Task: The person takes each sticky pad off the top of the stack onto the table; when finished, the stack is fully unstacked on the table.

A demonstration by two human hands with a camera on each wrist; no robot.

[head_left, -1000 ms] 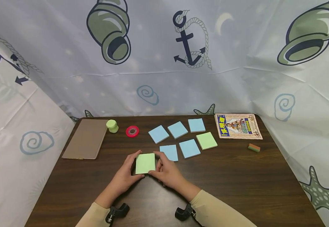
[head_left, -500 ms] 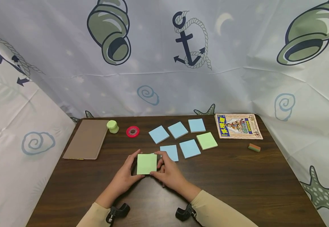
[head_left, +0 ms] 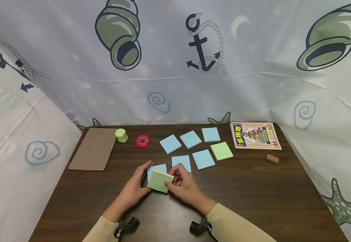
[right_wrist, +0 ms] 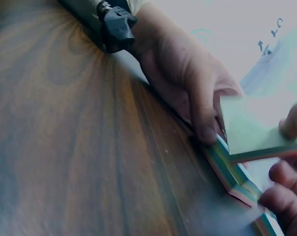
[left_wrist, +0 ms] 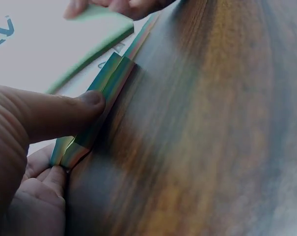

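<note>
- Nautical-print cloth (anchors, shells) hangs behind a dark wooden surface (head_left: pixel 254 188).
- Left hand (head_left: pixel 133 190) holds the note stack (left_wrist: pixel 96 110) down near the front centre of the surface; thumb and fingers pinch its left edge. Blue top sheet shows in the head view.
- Right hand (head_left: pixel 185 186) grips a green pad (head_left: pixel 159 180), fingers curled round its right edge. Pad is tilted, its far side raised off the stack, its near-left corner over or on the stack; contact cannot be told.
- Other pads well apart behind: five blue pads (head_left: pixel 190 138) and one green square (head_left: pixel 221 151). Further off: tape roll (head_left: pixel 142 140), small green cap (head_left: pixel 121 135), brown folder (head_left: pixel 93 149), booklet (head_left: pixel 255 135), eraser (head_left: pixel 272 158).
- Judgement: the lift goes best with the left hand pressing the stack flat, the right peeling slowly from one edge so lower sheets do not drag or fan.
</note>
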